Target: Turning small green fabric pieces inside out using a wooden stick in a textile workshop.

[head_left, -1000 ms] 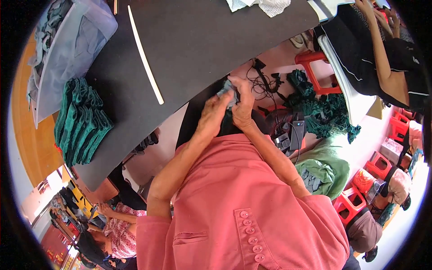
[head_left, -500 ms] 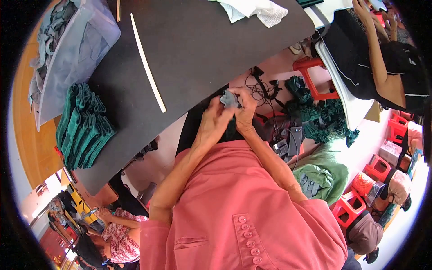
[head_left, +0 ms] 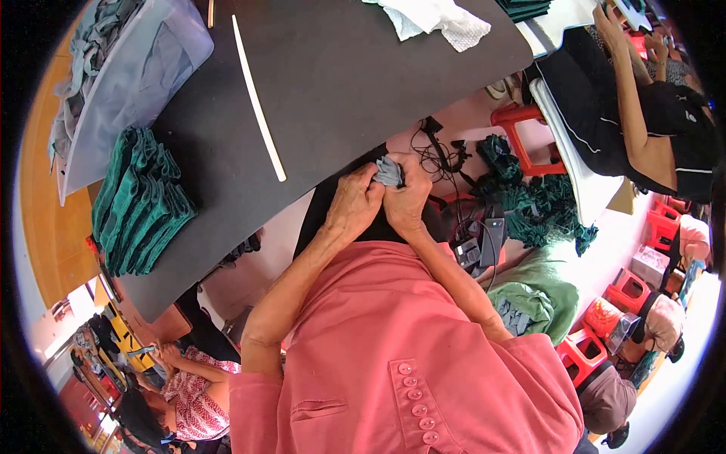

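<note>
A small bunched piece of grey-blue fabric (head_left: pixel 389 172) is held between my two hands, in front of my lap at the table's near edge. My left hand (head_left: pixel 354 198) pinches its left side with thumb and fingers. Curled around its right side is my right hand (head_left: pixel 408 193). The hands nearly touch at the thumbs, and folds of the fabric stick up between them. Its lower part is hidden by my fingers.
A dark table (head_left: pixel 333 83) bears a long white strip (head_left: pixel 259 102), a stack of folded green velvety fabric (head_left: pixel 140 204), a white cloth (head_left: pixel 435 21) and a translucent bin (head_left: pixel 140 98) of grey fabric. Cables, green pieces (head_left: pixel 529 200) and a red stool (head_left: pixel 522 136) lie to the right. Co-workers sit nearby.
My hands have closed in more firmly on the grey-blue fabric, which now shows gathered folds. My left hand's fingers have curled in. The whole view has shifted slightly.
</note>
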The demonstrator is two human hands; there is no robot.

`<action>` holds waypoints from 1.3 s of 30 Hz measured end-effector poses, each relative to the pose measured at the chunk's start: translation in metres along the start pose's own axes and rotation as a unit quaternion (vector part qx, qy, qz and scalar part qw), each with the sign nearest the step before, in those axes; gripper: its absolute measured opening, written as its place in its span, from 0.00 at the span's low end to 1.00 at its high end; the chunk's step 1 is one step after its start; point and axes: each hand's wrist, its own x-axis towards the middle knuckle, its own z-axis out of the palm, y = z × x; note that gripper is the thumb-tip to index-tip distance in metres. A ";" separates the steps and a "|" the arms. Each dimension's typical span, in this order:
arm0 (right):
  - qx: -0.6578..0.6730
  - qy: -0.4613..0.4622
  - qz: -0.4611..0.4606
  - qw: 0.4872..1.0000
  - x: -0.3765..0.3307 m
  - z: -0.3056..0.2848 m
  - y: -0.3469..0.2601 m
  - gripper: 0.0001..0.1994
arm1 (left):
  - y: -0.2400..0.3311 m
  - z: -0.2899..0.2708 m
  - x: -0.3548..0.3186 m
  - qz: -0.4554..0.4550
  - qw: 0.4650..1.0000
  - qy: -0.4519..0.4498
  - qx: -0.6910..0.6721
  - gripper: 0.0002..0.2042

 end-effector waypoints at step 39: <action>-0.039 -0.098 -0.006 0.994 0.018 0.001 -0.010 0.12 | -0.011 -0.007 -0.001 -0.075 0.995 0.004 -0.061 0.16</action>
